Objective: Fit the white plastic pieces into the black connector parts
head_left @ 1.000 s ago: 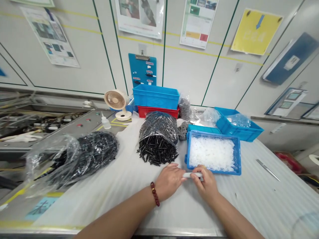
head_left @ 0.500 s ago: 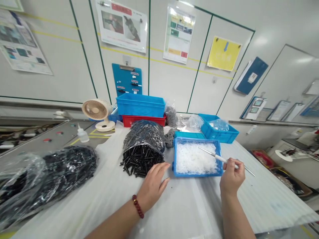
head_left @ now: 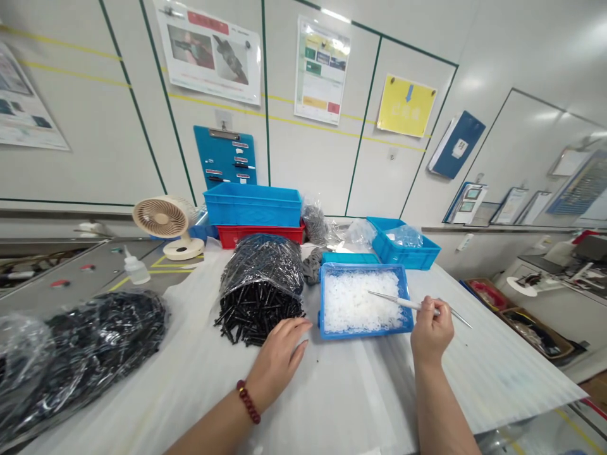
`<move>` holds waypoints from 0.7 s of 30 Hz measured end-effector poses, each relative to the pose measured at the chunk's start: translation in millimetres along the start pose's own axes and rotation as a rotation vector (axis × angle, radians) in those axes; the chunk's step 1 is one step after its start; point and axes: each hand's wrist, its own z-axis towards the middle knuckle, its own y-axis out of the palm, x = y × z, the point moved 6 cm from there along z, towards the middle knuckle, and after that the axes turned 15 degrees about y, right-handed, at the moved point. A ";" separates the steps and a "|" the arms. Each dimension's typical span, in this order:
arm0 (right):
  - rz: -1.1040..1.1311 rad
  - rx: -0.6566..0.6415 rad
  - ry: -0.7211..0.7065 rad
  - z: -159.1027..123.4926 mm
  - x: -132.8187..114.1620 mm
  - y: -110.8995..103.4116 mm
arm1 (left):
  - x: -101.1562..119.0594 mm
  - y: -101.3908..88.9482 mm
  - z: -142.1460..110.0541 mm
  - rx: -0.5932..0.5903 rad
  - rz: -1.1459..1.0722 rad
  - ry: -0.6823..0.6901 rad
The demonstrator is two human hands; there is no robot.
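Observation:
A slim double-ended pick [head_left: 401,301] with a pale handle and pointed metal ends is pinched in my right hand [head_left: 431,332]. Its left tip lies over small white translucent pieces [head_left: 353,297] heaped in a blue tray [head_left: 367,335]; the other end points out to the right. My left hand [head_left: 277,360], with a dark red bead bracelet on the wrist, is open, fingers stretched and thumb apart. It hovers at the front edge of a pile of black rod-like parts [head_left: 258,316] spilling from a clear bag, left of the tray.
Another clear bag of black parts [head_left: 109,335] lies at the left. Behind stand a blue bin [head_left: 253,205] on a red bin [head_left: 260,236], a beige fan [head_left: 164,221], a squeeze bottle [head_left: 136,268] and a second blue bin [head_left: 408,253]. A white sheet [head_left: 341,398] covers the table.
The view has turned slightly right, so the scene sits further left. My hands keep nearly the same poses, and the pick's tip stays over the white pieces.

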 end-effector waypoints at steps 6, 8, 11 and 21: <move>-0.076 -0.005 -0.017 1.0 0.0 2.2 | -0.6 0.6 -0.7 0.008 -0.004 0.005; -0.081 -0.028 -0.009 1.1 1.7 4.5 | -0.6 1.0 -0.8 0.001 -0.005 0.005; -0.056 -0.054 0.029 1.6 5.3 7.0 | -0.5 1.1 -0.8 -0.009 -0.012 0.001; -0.034 -0.070 0.070 2.3 7.5 9.3 | -0.8 3.1 -1.8 0.000 -0.032 0.019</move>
